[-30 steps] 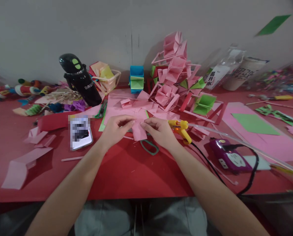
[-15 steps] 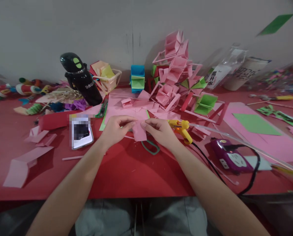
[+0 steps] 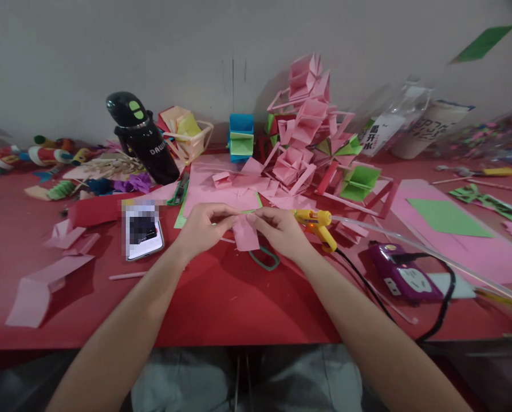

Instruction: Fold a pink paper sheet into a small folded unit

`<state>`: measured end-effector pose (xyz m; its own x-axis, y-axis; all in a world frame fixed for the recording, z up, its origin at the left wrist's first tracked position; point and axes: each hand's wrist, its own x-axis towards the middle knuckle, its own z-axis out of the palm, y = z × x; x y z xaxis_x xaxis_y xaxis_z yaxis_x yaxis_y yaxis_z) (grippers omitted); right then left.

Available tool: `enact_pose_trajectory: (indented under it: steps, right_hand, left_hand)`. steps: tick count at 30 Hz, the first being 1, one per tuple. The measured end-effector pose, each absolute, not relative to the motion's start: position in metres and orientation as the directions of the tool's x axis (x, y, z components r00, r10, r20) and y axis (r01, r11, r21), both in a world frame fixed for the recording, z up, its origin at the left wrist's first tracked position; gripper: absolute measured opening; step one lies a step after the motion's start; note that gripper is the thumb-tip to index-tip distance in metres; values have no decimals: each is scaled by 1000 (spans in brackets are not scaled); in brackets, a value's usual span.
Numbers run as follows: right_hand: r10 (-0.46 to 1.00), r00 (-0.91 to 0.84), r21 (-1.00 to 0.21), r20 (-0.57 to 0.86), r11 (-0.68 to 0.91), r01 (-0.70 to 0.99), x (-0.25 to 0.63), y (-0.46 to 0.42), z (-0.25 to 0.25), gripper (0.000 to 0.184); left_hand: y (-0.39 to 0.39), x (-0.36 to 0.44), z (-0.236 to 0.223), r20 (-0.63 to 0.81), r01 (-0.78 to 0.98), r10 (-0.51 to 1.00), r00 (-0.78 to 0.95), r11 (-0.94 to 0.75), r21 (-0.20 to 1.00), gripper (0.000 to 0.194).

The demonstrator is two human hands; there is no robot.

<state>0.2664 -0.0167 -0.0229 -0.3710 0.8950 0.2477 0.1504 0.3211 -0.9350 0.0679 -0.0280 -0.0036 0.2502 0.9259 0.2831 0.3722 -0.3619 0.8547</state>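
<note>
Both hands meet over the middle of the red table (image 3: 221, 303), pinching a small pink paper piece (image 3: 245, 234) between them. My left hand (image 3: 204, 226) grips its upper left edge with fingers curled. My right hand (image 3: 279, 229) pinches its upper right edge. The paper hangs just above the table, over green-handled scissors (image 3: 264, 257). A sheet of pink paper (image 3: 221, 197) lies flat right behind the hands.
A yellow glue gun (image 3: 316, 223) lies right of my right hand, its black cord running to a purple power strip (image 3: 400, 277). A phone (image 3: 143, 234) lies to the left, a black bottle (image 3: 142, 140) behind it. Folded pink and green paper shapes (image 3: 307, 137) pile against the wall.
The pink paper piece has been lifted slightly and turned between my fingers; both hands stay in almost the same place.
</note>
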Motion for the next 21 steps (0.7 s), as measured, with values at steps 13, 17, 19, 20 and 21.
enact_pose_trajectory:
  steps: [13, 17, 19, 20, 21]
  right_hand:
    - [889, -331, -912, 317, 381, 150, 267, -17, -18, 19]
    - [879, -306, -889, 366, 427, 163, 267, -17, -18, 19]
    - [880, -289, -886, 376, 433, 166, 267, -17, -18, 19]
    - [881, -285, -886, 379, 434, 165, 267, -17, -18, 19]
    - [880, -285, -885, 379, 435, 164, 267, -18, -18, 19]
  left_hand:
    - [-29, 68, -5, 274, 377, 926, 259, -358, 854, 14]
    - [-27, 69, -5, 263, 312, 926, 272, -343, 886, 17]
    - [-26, 69, -6, 246, 301, 931, 269, -324, 897, 19]
    - [-26, 68, -6, 239, 305, 933, 268, -317, 898, 20]
    - [-25, 67, -6, 233, 312, 935, 268, -313, 897, 21]
